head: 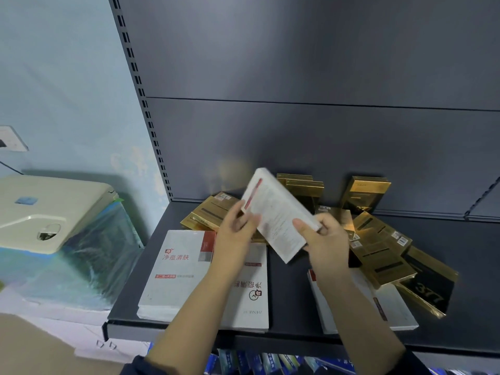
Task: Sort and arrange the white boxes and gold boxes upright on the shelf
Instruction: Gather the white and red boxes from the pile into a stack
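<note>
Watching the head cam from my desk, so closest stuff first. Right at the bottom, below the held white box (276,212), are dark sleeves and a row of blue packets (270,364) one level down. Then comes the shelf (288,288), smooth dark painted metal, with three slim white cartons lying flat on it: the left flat box (176,272) down-left of the held one, the middle flat box (251,301) straight below it under the left forearm, and the right flat box (392,307) down-right under the other forearm. All matte card with sharp corners and a red stripe, none stood up yet. The held white box is in the air above them, tilted and a bit blurred. The left hand (238,234) pinches its left long edge. The right hand (324,239) has the thumb on the printed face and the fingers tucked behind the lower right edge. My guess is the two-handed hold is for swinging it upright, since a slab that thin would flop from one corner. Behind-left of it is a small gold stack (211,212) lying flat, and to the right a fanned gold pile (378,247), shiny foil card that looks slippery, boxes overlapping each other. Furthest back, up-right of the held box, a few standing gold boxes (365,193) sit against the grey back panel (297,131), probably so they get some support.
</note>
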A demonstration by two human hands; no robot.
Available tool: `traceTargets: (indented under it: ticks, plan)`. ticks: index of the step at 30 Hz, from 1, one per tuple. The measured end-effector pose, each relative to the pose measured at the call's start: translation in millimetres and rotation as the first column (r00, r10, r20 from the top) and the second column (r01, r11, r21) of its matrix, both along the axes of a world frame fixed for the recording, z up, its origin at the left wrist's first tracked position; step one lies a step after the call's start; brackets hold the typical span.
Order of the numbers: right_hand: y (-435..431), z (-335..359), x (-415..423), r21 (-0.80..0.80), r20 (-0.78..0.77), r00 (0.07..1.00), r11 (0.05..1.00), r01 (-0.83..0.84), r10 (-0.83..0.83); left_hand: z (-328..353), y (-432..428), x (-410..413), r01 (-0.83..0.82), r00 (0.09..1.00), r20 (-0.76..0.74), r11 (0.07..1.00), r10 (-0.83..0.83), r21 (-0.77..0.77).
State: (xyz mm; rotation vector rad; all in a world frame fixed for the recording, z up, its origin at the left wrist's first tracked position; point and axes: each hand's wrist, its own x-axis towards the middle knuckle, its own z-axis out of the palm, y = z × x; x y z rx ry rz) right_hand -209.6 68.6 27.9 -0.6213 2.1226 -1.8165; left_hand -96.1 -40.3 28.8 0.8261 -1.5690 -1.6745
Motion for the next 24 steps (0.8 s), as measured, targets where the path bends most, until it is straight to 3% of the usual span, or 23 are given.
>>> traceTargets:
  ticks: [2, 4, 6, 9, 12, 13, 15, 17, 19, 21, 24]
  plan:
    - [-2, -6, 22, 0.089, -0.266, 0.958, 0.992, -0.090, 0.110, -3, 6, -3, 0.100, 0.995, -0.013, 0.986, -0.099, 0.133]
    - [-5, -12, 41, 0.171, -0.537, 0.810, 0.970, -0.171, 0.237, -1, 7, 0, 0.088, 0.996, -0.054, 0.966, -0.077, 0.242]
    - [-7, -20, 47, 0.266, -0.639, 0.645, 0.907, -0.326, 0.419, -2, -1, 9, 0.012, 0.996, -0.086, 0.956, 0.014, 0.294]
    - [-6, -23, 50, 0.351, -0.517, 0.634, 0.818, -0.455, 0.575, -5, -11, 32, 0.005, 0.979, -0.195, 0.954, 0.056, 0.299]
    - [-1, -22, 56, 0.290, -0.485, 0.781, 0.915, -0.281, 0.394, -12, -12, 52, 0.021, 0.977, -0.210, 0.956, 0.043, 0.292]
    - [-1, -20, 58, 0.256, -0.381, 0.855, 0.929, -0.268, 0.352, -13, -12, 56, -0.013, 0.985, -0.162, 0.964, 0.058, 0.266]
    - [-3, -13, 61, 0.085, 0.042, 0.938, 0.934, -0.346, 0.344, -17, -11, 65, -0.047, 0.996, -0.063, 0.984, 0.058, 0.170]
    - [-7, -12, 62, -0.128, 0.382, 0.839, 0.921, -0.367, 0.387, -18, -9, 71, -0.037, 0.999, 0.002, 0.994, 0.036, 0.101]
    - [-10, -13, 62, -0.173, 0.442, 0.799, 0.913, -0.370, 0.407, -15, -6, 75, -0.050, 0.998, 0.053, 0.996, 0.046, 0.070]
    - [-14, -16, 64, -0.148, 0.412, 0.824, 0.921, -0.361, 0.389, -12, -2, 79, -0.057, 0.995, 0.086, 0.998, 0.054, 0.029]
    - [-15, -22, 65, -0.113, 0.442, 0.840, 0.948, -0.298, 0.316, -12, -4, 89, -0.066, 0.962, 0.256, 0.991, 0.095, -0.117]
